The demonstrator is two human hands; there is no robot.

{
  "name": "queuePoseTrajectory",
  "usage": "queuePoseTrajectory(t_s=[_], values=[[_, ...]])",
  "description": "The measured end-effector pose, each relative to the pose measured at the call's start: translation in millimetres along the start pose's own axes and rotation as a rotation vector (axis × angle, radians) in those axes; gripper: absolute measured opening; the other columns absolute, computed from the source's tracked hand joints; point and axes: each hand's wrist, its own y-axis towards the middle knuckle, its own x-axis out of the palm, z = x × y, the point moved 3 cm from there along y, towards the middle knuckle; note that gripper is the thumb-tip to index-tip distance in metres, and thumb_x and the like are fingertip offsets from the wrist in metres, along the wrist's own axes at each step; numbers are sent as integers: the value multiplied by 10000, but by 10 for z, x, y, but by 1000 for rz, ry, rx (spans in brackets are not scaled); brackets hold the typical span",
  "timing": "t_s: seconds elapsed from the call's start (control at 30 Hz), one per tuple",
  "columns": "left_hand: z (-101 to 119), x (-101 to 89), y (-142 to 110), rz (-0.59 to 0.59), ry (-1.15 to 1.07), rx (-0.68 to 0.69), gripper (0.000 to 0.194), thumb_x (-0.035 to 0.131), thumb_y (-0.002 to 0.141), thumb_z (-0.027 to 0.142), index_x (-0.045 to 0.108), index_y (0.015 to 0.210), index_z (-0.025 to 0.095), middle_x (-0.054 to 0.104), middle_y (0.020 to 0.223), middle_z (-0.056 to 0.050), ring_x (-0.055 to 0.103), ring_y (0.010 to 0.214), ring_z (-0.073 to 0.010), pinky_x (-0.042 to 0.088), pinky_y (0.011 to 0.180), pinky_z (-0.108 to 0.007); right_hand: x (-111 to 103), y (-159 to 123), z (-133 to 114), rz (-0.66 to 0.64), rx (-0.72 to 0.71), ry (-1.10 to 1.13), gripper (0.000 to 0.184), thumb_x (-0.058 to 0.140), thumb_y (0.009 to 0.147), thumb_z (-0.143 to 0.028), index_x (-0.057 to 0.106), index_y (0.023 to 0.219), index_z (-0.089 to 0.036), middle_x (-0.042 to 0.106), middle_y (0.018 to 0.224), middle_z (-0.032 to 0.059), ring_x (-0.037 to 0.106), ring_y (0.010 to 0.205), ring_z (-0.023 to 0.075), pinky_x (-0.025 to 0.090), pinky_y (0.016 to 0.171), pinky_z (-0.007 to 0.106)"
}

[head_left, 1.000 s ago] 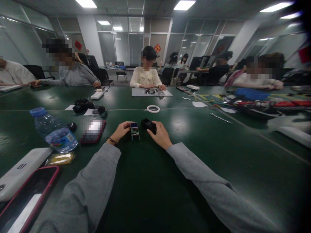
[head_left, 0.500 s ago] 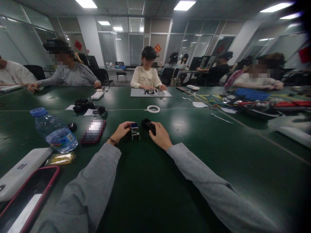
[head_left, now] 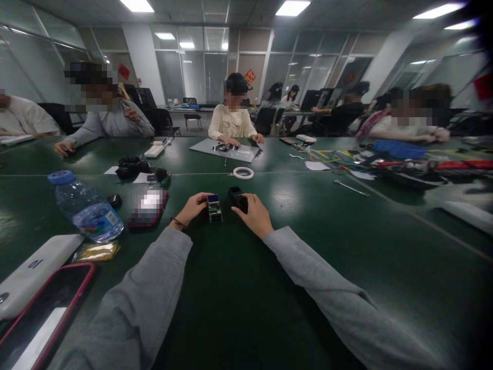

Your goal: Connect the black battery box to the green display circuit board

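Note:
In the middle of the green table, my left hand [head_left: 195, 206] grips the left edge of a small circuit board [head_left: 214, 209] with a dark blue screen at its top end. Just right of it, my right hand [head_left: 254, 211] has its fingers closed around a black plastic case [head_left: 235, 198], with a dark opening on its upper face. A narrow gap separates the board from the case. Fingers cover the case's right side.
To the left are a water bottle [head_left: 87, 208], a pixelated phone [head_left: 148, 208], a white power bank [head_left: 36, 272] and a red-rimmed phone [head_left: 46, 313]. Ahead lies a white ring [head_left: 243, 173]. A wrench [head_left: 350, 188] and tangled cables [head_left: 385, 162] lie right. Several people sit beyond.
The black case in my right hand has turned slightly and shifted a little right, away from the board. My left hand keeps still. Across the table, a person's grey board has swung round.

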Motion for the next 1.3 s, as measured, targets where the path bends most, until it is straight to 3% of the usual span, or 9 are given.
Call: queuePoseTrajectory(t_s=[0.3,1.3], values=[[-39,-8,6,-4,-16,-4,358,627,706,179,597,1056,110,651,1087,-122,608,1008,-205,403,967,-430,-18,9,-18,7,-36,-16,407,550,809,-516,470,1051,-199,483,1017,109,522,913,264,472,755,412],[-22,-13,-4,-7,24,-4,336,600,730,149,588,1064,112,643,1114,-122,603,1022,-188,410,972,-414,-33,7,-49,-9,-89,-68,334,581,815,-410,472,1046,-195,456,1040,96,531,897,231,489,724,372]])
